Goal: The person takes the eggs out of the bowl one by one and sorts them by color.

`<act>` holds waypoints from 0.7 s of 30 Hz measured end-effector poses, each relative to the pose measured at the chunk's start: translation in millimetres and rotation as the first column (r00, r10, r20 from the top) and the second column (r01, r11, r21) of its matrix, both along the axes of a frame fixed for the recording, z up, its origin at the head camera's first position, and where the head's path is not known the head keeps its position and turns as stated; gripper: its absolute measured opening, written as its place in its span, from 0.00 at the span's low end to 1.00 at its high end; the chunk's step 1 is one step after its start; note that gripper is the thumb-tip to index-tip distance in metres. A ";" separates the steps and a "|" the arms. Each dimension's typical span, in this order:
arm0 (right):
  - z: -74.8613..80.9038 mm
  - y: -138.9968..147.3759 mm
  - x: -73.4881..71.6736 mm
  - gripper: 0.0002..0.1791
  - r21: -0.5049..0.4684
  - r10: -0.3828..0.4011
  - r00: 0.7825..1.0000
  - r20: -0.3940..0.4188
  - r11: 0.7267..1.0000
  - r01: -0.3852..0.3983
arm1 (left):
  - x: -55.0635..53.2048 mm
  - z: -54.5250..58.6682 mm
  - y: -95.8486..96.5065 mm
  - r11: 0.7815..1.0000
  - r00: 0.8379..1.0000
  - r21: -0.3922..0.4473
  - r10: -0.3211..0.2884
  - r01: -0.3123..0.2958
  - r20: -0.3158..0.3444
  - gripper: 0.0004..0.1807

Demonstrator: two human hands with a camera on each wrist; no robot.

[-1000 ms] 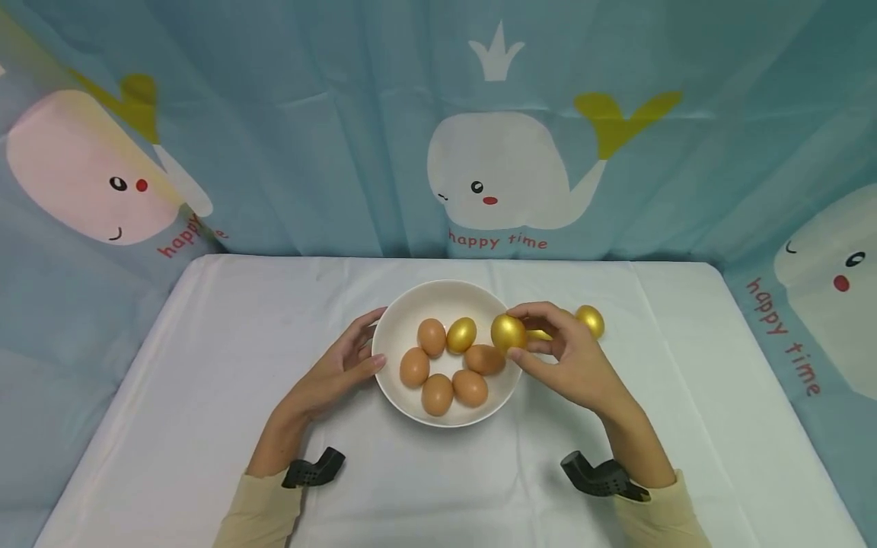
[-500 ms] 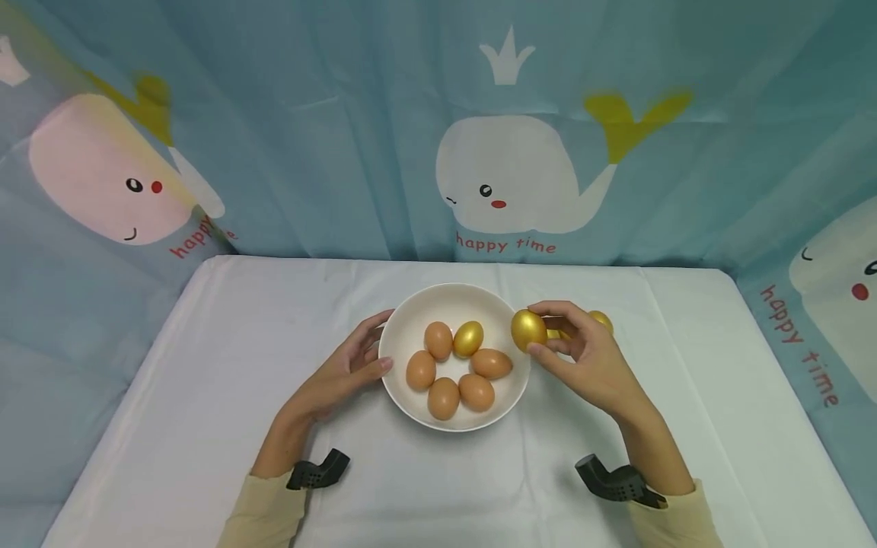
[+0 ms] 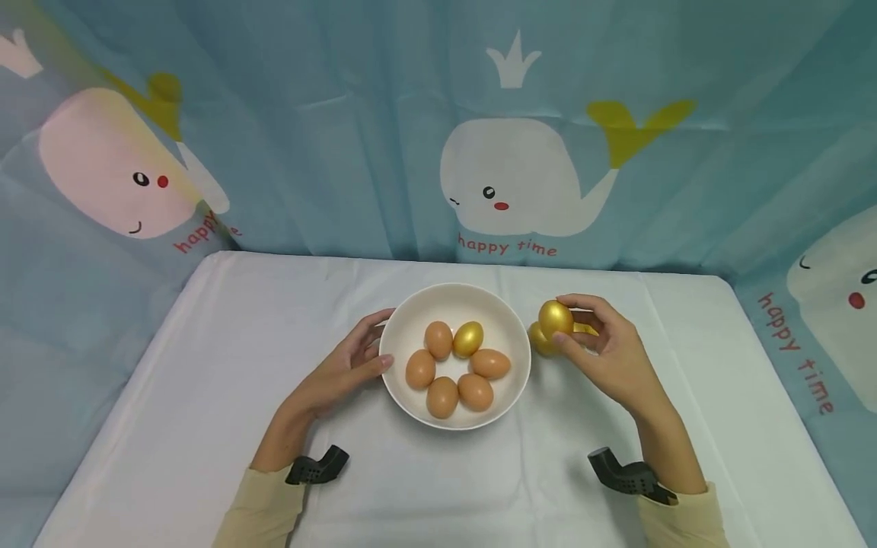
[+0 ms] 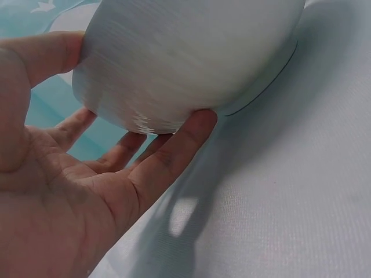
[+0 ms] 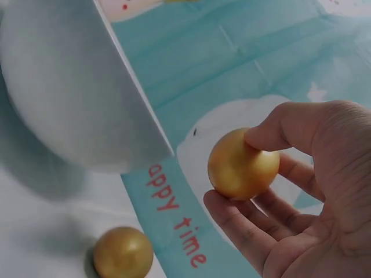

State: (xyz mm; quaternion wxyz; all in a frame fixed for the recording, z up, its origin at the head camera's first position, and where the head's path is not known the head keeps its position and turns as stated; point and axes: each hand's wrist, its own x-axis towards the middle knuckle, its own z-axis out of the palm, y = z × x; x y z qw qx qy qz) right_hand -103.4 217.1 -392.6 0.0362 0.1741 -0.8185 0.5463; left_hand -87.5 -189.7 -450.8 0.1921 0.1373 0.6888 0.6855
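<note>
A white bowl (image 3: 403, 316) holds several brown eggs (image 3: 442, 397) and a gold egg (image 3: 468, 339) arranged in a ring. At its left side my left hand (image 3: 348, 364) grips the bowl, thumb near the rim; in the left wrist view the fingers spread against the bowl's outer wall (image 4: 191, 63). To the right of the bowl my right hand (image 3: 610, 350) pinches another gold egg (image 3: 556, 319) between thumb and fingers. The right wrist view shows that held egg (image 5: 240, 165) raised beside the bowl, with the thumb on its top.
One gold egg (image 3: 541, 342) lies on the white tablecloth (image 3: 438, 487) close to the bowl's right edge. Another gold egg (image 3: 584, 329) is partly hidden behind my right hand. A blue curtain (image 3: 308, 152) with whale prints hangs behind the table.
My right hand has moved right, taking the held gold egg from over the bowl's right rim to beside the bowl. My left hand stays on the bowl.
</note>
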 end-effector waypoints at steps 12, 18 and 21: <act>-1.7 17.3 -3.1 0.26 0.072 -0.099 0.995 -0.030 0.992 0.101 | -3.1 -3.8 -0.5 1.000 1.000 -0.003 -0.002 0.002 0.005 0.40; -1.2 32.6 -5.7 0.27 0.111 -0.153 0.987 -0.056 0.981 0.159 | -3.2 -3.1 2.0 1.000 1.000 0.013 -0.002 0.002 0.007 0.41; -2.0 39.0 -6.4 0.28 0.143 -0.182 0.981 -0.069 0.971 0.190 | -3.3 -2.6 2.4 1.000 1.000 0.016 -0.001 0.001 0.012 0.41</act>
